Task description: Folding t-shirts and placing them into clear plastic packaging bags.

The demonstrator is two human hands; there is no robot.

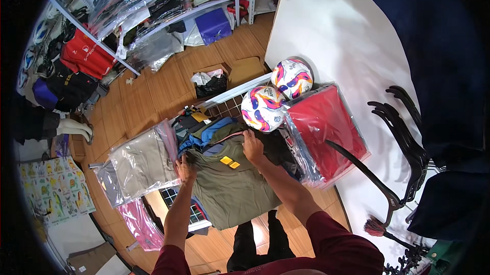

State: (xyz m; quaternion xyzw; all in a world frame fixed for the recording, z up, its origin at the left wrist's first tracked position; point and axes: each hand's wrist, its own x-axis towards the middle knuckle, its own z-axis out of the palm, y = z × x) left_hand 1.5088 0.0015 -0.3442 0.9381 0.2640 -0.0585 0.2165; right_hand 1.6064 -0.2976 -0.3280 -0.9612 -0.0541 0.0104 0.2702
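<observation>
An olive-green shirt (237,187) with a yellow tag (230,162) lies spread over the pile before me, its lower part hanging over the near edge. My right hand (253,147) pinches the shirt near its collar on the right. On the left, my left hand (186,168) rests at the shirt's shoulder edge, beside a plastic-bagged beige garment (143,162); whether its fingers grip cloth is hard to tell. Beyond both hands, blue and dark garments (208,133) lie bunched on a white-framed wire rack (226,107).
Two patterned footballs (263,108) sit behind the pile, next to bagged red garments (325,129). Black hangers (409,152) jut from the right wall. A pink bagged garment (141,225) lies low on the left. An open cardboard box (245,71) and loaded shelves (183,11) stand beyond.
</observation>
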